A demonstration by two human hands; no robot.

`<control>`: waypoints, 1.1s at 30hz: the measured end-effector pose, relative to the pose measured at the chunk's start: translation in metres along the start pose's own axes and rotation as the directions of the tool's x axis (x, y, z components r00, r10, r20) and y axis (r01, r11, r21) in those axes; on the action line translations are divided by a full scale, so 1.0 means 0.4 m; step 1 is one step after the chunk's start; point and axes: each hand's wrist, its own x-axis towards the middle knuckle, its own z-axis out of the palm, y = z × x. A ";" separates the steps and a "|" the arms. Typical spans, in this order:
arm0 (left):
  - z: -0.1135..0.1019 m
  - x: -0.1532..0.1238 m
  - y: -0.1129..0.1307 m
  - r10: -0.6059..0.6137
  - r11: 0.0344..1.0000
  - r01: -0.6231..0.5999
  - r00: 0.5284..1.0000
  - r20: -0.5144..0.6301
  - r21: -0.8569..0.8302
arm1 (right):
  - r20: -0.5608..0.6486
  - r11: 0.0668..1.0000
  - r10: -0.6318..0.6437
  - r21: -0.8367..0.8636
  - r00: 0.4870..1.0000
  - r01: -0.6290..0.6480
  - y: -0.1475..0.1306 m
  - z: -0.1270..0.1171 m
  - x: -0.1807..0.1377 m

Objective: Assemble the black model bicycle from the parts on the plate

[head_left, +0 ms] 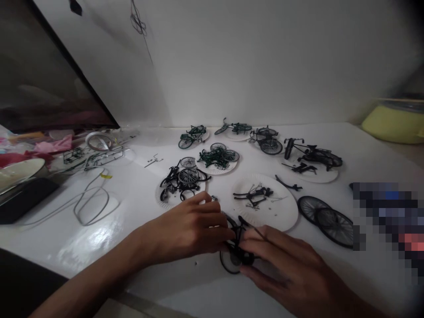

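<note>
A small black model bicycle is held above the bench, low and just right of centre in the frame, between the two hands. Its frame is gripped from the left by the left hand, whose fingers are laid close together and reach across the upper part of the model. From the right it is covered by the right hand, whose fingers are curved over the frame and pressed against it. A single spoked wheel is left exposed below the fingers, and a thin dark rod is seen projecting up and to the right from the model, but the exact pinch points are hidden by the hands. Just above the hands, a white paper plate is seen bearing loose black parts. Two black spoked wheels are laid overlapping to its right. Further paper plates with part-built black and green bicycles are spread across the middle of the bench, while plastic part frames are placed at the left.
</note>
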 end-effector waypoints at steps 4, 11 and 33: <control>0.007 0.002 0.006 0.009 1.000 -0.009 1.000 -0.001 0.003 | -0.004 0.998 0.058 0.027 0.998 -0.058 0.000 0.004 -0.001; 0.005 0.007 0.015 -0.012 0.999 0.015 0.999 -0.052 0.046 | 0.025 0.996 0.084 -0.042 0.996 -0.083 0.004 0.002 -0.007; 0.035 -0.013 0.000 -0.192 0.981 0.188 0.977 0.098 0.043 | -0.037 0.979 0.108 -0.168 0.993 -0.112 0.022 -0.038 0.009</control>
